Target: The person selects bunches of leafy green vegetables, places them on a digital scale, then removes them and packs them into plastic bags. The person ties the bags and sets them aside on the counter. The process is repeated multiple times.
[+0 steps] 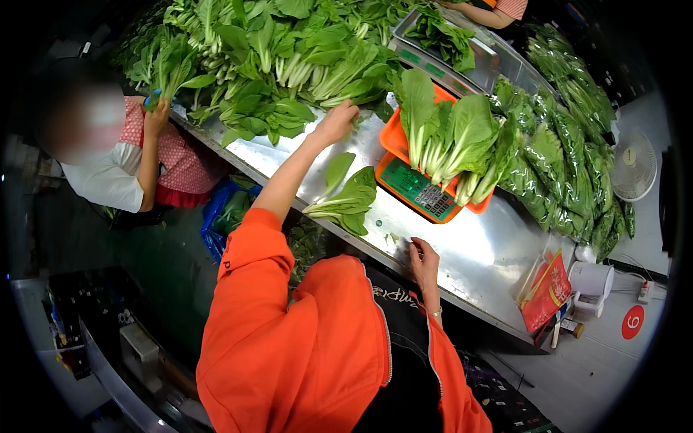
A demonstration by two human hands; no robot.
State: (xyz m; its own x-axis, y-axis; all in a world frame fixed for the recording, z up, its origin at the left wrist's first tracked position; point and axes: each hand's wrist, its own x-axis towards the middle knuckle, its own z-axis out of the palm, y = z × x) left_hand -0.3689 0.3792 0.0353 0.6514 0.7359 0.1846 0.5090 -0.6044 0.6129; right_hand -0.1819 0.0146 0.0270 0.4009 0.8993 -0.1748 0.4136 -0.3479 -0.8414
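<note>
My left hand reaches over the steel table to the near edge of a large heap of leafy greens. Its fingers are bent, and a bit of green shows beside them; whether they grip it cannot be told. My right hand rests at the table's front edge, fingers loosely curved, holding nothing. Between my hands lies a small bunch of greens with pale stems, a loose leaf beside it. Beyond my right hand stands an orange digital scale, its orange tray loaded with leafy greens.
Bagged greens are piled at right, near a white fan. A red printed bag lies by the right end. Another scale holds greens. A co-worker at left holds greens; another person's arm shows at top.
</note>
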